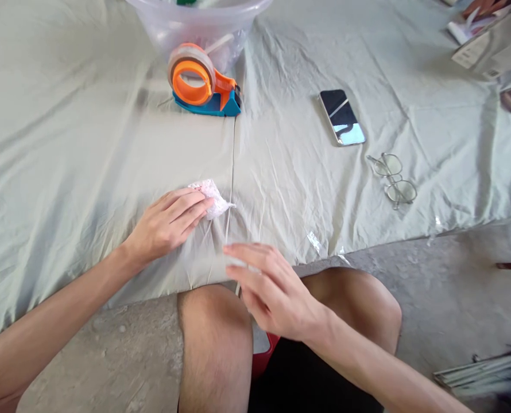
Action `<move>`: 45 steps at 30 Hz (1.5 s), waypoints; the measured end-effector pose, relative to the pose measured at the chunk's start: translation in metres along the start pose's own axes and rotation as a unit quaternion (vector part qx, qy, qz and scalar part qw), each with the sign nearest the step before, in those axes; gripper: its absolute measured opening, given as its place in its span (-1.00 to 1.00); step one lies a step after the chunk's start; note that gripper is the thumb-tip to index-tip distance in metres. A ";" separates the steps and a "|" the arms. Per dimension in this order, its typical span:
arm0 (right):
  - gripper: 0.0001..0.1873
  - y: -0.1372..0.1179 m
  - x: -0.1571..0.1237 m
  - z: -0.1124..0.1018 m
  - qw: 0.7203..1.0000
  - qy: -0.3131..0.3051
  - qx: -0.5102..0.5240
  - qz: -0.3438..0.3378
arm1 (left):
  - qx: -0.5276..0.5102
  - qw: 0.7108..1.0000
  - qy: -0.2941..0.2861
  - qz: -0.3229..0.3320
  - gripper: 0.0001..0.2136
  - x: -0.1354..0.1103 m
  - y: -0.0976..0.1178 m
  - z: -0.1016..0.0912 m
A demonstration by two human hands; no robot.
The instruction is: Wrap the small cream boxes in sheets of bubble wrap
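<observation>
A small packet (213,201) in pinkish, clear bubble wrap lies near the table's front edge, with a twisted tip pointing right. My left hand (167,222) holds it against the cloth, fingers laid over its left side. Just right of and below the packet, my right hand (273,287) hovers at the table edge, slightly blurred. A pale, translucent strip (240,264) shows between its fingers; it looks like clear tape, but motion smears it. Further back stands an orange and blue tape dispenser (227,104) with a roll on it.
A translucent plastic tub (152,20) stands behind the dispenser. To the right lie a phone (341,117) and eyeglasses (393,178). Bits of clear tape (314,241) stick along the front edge of the wrinkled tablecloth (87,132). A cardboard box (492,49) sits at the far right.
</observation>
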State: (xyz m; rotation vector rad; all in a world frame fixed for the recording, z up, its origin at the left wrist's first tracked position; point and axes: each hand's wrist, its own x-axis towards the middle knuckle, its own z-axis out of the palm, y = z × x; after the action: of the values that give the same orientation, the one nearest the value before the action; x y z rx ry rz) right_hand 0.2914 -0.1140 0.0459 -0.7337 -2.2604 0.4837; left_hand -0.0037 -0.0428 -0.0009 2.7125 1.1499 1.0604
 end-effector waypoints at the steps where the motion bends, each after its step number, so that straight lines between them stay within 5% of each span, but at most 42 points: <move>1: -0.49 -0.003 -0.017 -0.003 0.999 0.010 -0.031 -0.016 | 0.005 1.000 -0.002 0.002 -0.68 0.000 -0.001 0.000; 4: -0.56 0.005 -0.075 -0.013 0.983 0.100 -0.153 0.019 | 0.005 1.000 -0.002 0.010 -0.72 0.001 -0.003 0.000; 7: -0.36 0.027 -0.127 -0.027 0.930 0.182 -0.291 0.131 | 0.000 1.000 0.010 0.011 -0.72 0.002 -0.005 0.001; 11: -0.24 0.050 -0.160 -0.043 0.896 0.129 -0.383 0.183 | 0.010 0.999 0.043 0.022 -0.71 0.001 -0.005 0.004; 16: -0.59 0.060 -0.148 -0.051 0.893 0.083 -0.410 0.166 | -0.010 0.999 0.029 -0.012 -0.73 0.001 -0.004 0.004; 19: -0.72 0.061 -0.138 -0.056 0.904 0.047 -0.406 0.129 | 0.011 0.998 0.052 0.023 -0.70 0.003 -0.004 0.003; 27: -0.72 0.057 -0.136 -0.068 0.919 0.037 -0.382 0.095 | 0.072 0.989 0.083 0.094 -0.64 0.010 -0.001 0.001; 35: -0.58 0.069 -0.134 -0.055 0.891 0.023 -0.436 0.125 | 0.072 0.989 0.081 0.105 -0.64 0.012 0.000 0.000; 40: -0.62 0.062 -0.130 -0.062 0.912 0.019 -0.397 0.104 | 0.071 0.989 0.080 0.106 -0.60 0.012 0.000 0.000; 45: -0.61 0.052 -0.106 -0.077 0.943 -0.048 -0.269 0.189 | 0.068 0.990 0.079 0.093 -0.56 0.011 0.001 0.001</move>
State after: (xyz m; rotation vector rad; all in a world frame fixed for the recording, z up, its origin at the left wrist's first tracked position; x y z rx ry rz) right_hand 0.4288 -0.1305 0.0176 -1.4644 -2.3674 0.0594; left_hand 0.0027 -0.0368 0.0052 2.9364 1.0395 1.2879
